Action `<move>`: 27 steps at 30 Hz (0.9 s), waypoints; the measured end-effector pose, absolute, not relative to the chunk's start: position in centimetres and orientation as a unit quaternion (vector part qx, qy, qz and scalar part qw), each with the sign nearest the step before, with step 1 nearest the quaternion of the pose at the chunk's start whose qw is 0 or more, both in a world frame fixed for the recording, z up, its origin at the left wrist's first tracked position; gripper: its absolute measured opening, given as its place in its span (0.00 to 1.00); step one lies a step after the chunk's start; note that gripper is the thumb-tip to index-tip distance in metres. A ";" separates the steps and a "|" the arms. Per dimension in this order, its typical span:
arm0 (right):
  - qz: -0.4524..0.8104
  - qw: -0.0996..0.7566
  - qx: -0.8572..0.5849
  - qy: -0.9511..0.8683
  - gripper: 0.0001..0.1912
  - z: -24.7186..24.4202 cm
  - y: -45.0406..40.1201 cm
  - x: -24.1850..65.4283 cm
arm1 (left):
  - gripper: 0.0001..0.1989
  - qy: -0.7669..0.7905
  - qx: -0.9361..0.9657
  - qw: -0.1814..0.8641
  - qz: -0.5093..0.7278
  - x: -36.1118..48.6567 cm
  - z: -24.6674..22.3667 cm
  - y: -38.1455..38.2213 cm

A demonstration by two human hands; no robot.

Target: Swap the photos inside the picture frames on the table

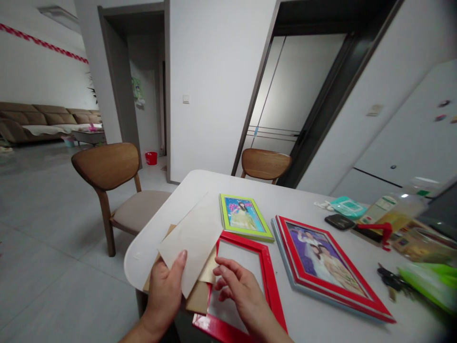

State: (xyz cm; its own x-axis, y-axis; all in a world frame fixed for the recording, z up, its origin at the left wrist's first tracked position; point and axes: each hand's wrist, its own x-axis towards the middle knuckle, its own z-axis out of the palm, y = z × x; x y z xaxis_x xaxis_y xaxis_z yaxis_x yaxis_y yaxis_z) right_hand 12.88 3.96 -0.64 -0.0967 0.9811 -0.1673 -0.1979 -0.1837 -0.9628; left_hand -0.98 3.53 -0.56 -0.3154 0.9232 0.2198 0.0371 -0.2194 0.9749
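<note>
My left hand (164, 288) is closed on a pale sheet of paper (193, 236), its thumb pressed on the face of the sheet. Under that sheet lie a brown backing board (198, 297) and a cream piece of paper (209, 271), partly covered. My right hand (237, 288) is held over a red picture frame (266, 267) with fingers apart and slightly curled, nothing visible in them. No picture shows inside this frame. A lime-green framed photo (246, 216) lies just beyond it, and a red framed photo (317, 262) rests to the right on another, light-blue frame.
Along the right of the white table (203, 178) are a phone (339, 221), a teal wipes pack (348, 207), a bottle (400, 205), keys (394, 281) and a green bag (432, 281). Wooden chairs stand at the left (107, 166) and far side (266, 163).
</note>
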 end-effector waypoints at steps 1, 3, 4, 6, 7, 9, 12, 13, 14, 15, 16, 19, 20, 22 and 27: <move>0.605 0.480 -0.490 -0.405 0.21 -1.5 3.9 13.4 | 0.23 0.500 0.425 0.397 0.642 -0.5 -0.5 3.4; 0.591 0.477 -0.513 -0.400 0.22 -3.0 4.0 14.6 | 0.24 0.458 0.374 0.482 0.646 0.4 -0.6 3.2; 0.582 0.470 -0.518 -0.416 0.22 -3.5 4.1 15.2 | 0.24 0.439 0.362 0.512 0.644 0.7 -0.7 3.1; 0.546 0.439 -0.537 -0.470 0.21 -4.2 4.4 16.0 | 0.25 0.432 0.361 0.512 0.648 0.8 -0.6 3.2; 0.524 0.415 -0.553 -0.497 0.20 -4.3 4.5 16.2 | 0.25 0.444 0.368 0.484 0.658 0.5 -0.4 3.2; 0.481 0.365 -0.583 -0.544 0.20 -4.2 5.0 16.1 | 0.24 0.475 0.390 0.403 0.678 -0.3 -0.1 3.6; 0.379 0.316 -0.609 -0.621 0.17 -3.7 5.9 15.1 | 0.19 0.499 0.470 0.264 0.679 -1.8 -0.4 4.3; 0.340 0.313 -0.616 -0.638 0.15 -3.5 6.2 14.7 | 0.17 0.497 0.516 0.218 0.663 -2.3 -0.8 4.6; 0.310 0.314 -0.623 -0.647 0.13 -3.5 6.6 14.3 | 0.16 0.489 0.565 0.175 0.640 -2.7 -1.2 4.9; 0.293 0.317 -0.627 -0.649 0.11 -3.4 6.9 13.9 | 0.15 0.479 0.614 0.143 0.611 -3.0 -1.8 5.1; 0.290 0.321 -0.629 -0.646 0.10 -3.5 7.2 13.6 | 0.15 0.468 0.655 0.121 0.580 -3.2 -2.4 5.3; 0.322 0.344 -0.612 -0.635 0.10 -3.3 7.6 13.0 | 0.18 0.431 0.739 0.092 0.510 -3.1 -3.8 5.3; 0.334 0.356 -0.602 -0.632 0.10 -3.0 7.6 12.8 | 0.19 0.419 0.757 0.087 0.493 -2.9 -4.0 5.1; 0.359 0.379 -0.579 -0.626 0.10 -2.1 7.0 12.2 | 0.20 0.392 0.788 0.081 0.467 -2.2 -4.2 4.5; 0.492 0.489 -0.423 -0.583 0.11 0.9 4.1 10.4 | 0.21 0.404 0.775 0.087 0.477 -1.4 -3.4 3.7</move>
